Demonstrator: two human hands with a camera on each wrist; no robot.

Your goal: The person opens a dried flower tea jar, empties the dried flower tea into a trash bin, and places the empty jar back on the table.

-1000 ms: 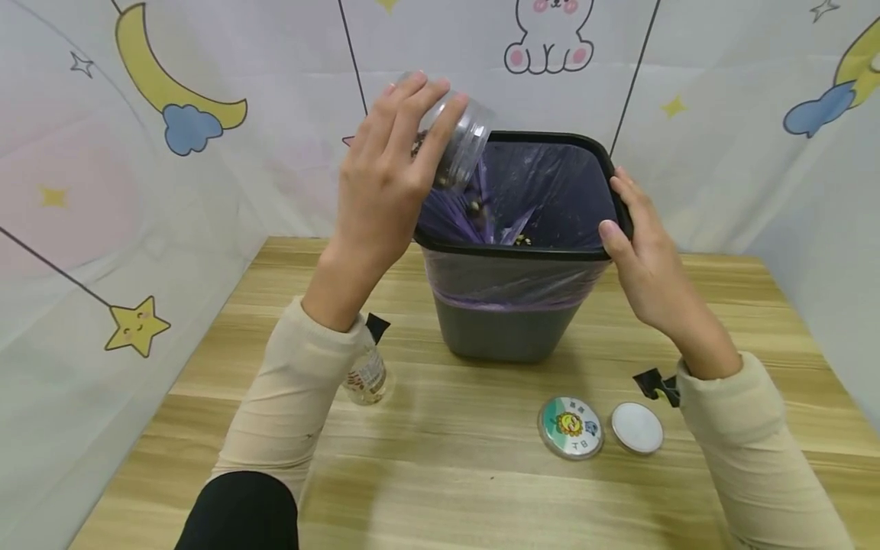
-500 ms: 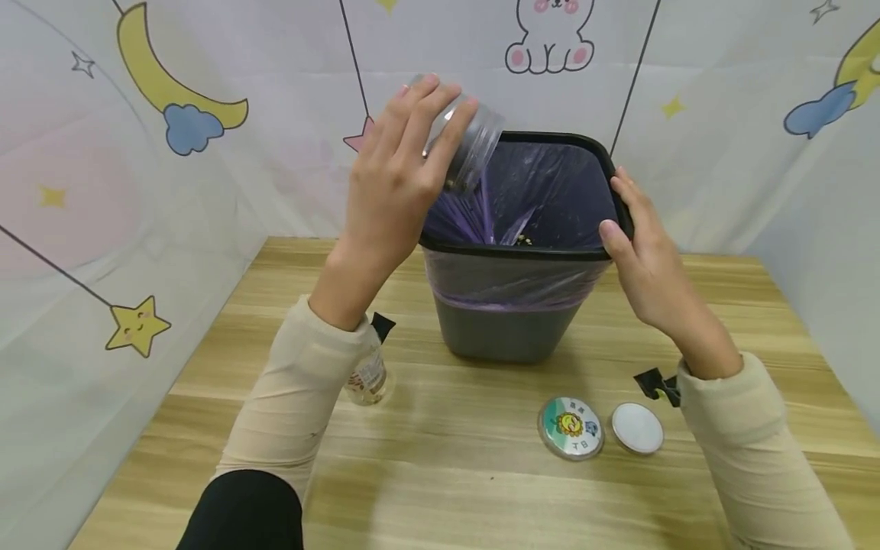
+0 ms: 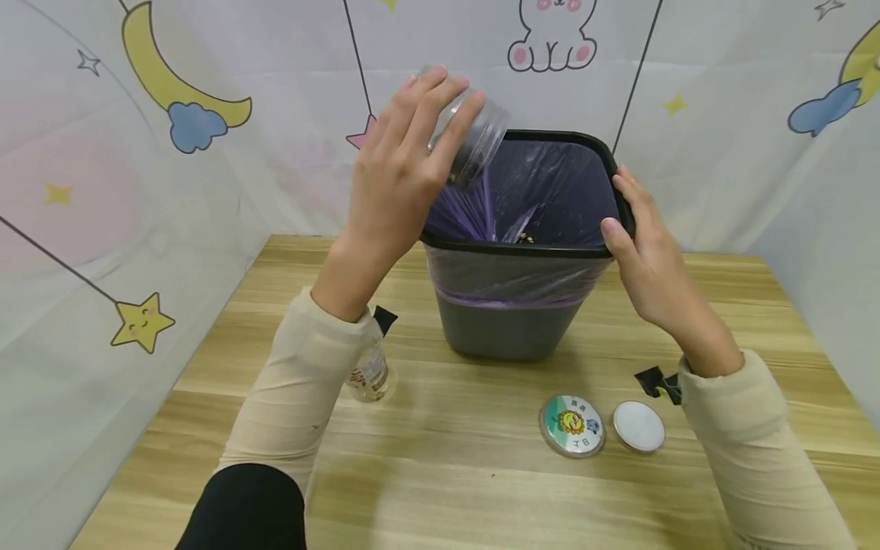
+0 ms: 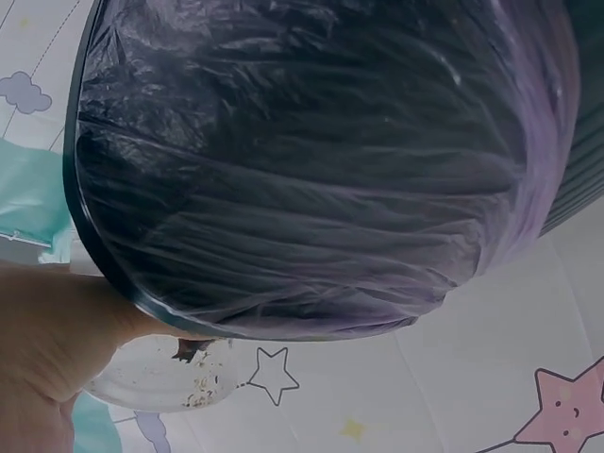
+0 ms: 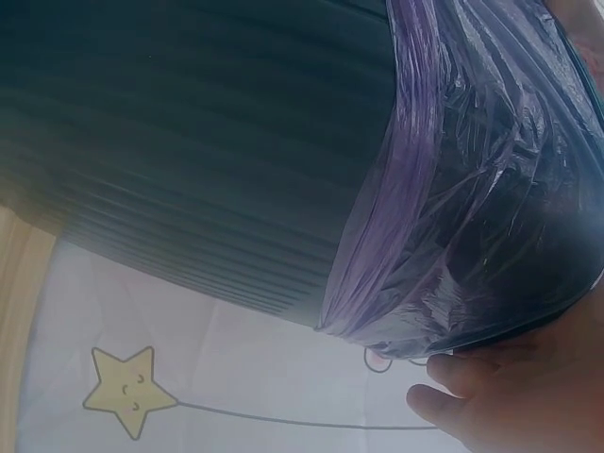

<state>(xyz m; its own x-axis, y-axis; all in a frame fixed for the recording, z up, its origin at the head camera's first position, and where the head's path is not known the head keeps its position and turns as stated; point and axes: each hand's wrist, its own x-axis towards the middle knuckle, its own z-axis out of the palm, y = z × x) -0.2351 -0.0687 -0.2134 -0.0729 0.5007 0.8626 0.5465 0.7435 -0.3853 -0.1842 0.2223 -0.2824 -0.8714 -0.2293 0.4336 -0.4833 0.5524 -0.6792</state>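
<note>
My left hand (image 3: 399, 172) grips a clear plastic jar (image 3: 486, 130), tipped mouth-down over the left side of a grey trash bin (image 3: 509, 332). Dark bits show inside the jar near its mouth. In the left wrist view, the jar's bottom (image 4: 156, 377) shows crumbs and a dark fragment stuck inside. A purple bag (image 3: 464, 214) lines the bin and folds over its black rim. Some pale crumbs (image 3: 525, 237) lie in the bag. My right hand (image 3: 649, 263) holds the bin's right rim, thumb at the near side; its fingers (image 5: 462, 373) reach the rim in the right wrist view.
A second clear jar (image 3: 371, 374) with a label stands behind the left sleeve. Two round lids, one printed with a sunflower (image 3: 572, 425) and one white (image 3: 638, 426), lie on the wooden table (image 3: 440, 489). Black tape pieces (image 3: 658, 383) are stuck nearby. A patterned curtain (image 3: 289, 153) encloses the table.
My left hand has shifted slightly right with the tipped jar. Bits seen below its mouth a second ago are gone from there, and less shows in the jar. My right hand stays on the rim.
</note>
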